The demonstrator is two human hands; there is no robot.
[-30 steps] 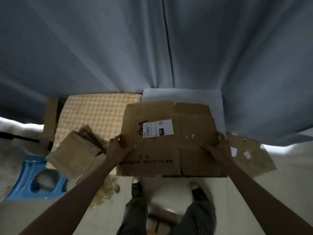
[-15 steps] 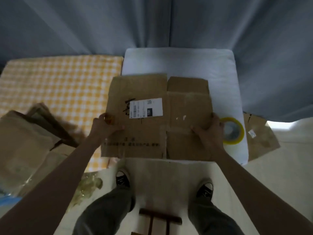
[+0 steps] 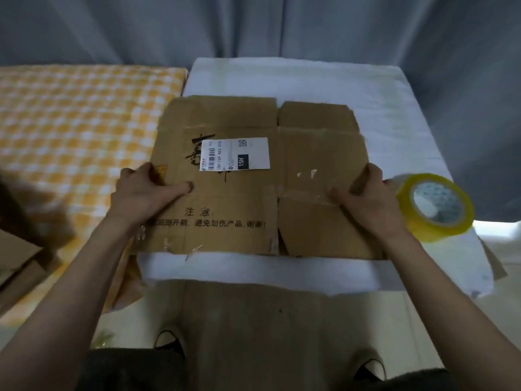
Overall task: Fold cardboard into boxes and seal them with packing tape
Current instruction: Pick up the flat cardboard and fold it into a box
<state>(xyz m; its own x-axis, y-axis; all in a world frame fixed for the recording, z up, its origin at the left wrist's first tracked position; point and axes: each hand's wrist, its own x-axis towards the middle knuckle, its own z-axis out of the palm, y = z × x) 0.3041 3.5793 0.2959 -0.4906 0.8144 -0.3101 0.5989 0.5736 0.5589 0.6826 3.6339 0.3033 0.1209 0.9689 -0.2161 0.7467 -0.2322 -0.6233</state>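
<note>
Nearest, at the bottom of the head view, 2 dark shoes [image 3: 169, 341] and trouser legs show below a wooden stool top [image 3: 262, 314]. Just beyond, 2 bare forearms reach forward onto a counter [image 3: 296, 77] draped in a white cloth.

Flat on that cloth lies the flattened cardboard box [image 3: 253, 215], its near edge running just inside the counter's near edge and its left side overhanging the counter's left edge. The left hand [image 3: 143, 193] grasps the box at its left edge, thumb lying on top and pointing right, the other fingers curled under the board out of sight. The right hand [image 3: 369, 198] grasps the right edge the same way, thumb on top pointing left, fingers wrapped round the edge. Printed Chinese characters run along the near left flap, and a white shipping label [image 3: 235, 153] with barcode sits on the left panel, farther back between the hands.

Just beside the right hand, near the counter's right edge, rests a roll of yellowish packing tape [image 3: 435, 206], tilted so its core faces the camera.

To the left, a surface in orange-and-white check cloth [image 3: 79, 122] adjoins the counter; blurred brown cardboard pieces [image 3: 25, 249] lie at its near left. Farthest back hangs a grey curtain [image 3: 253, 26].
</note>
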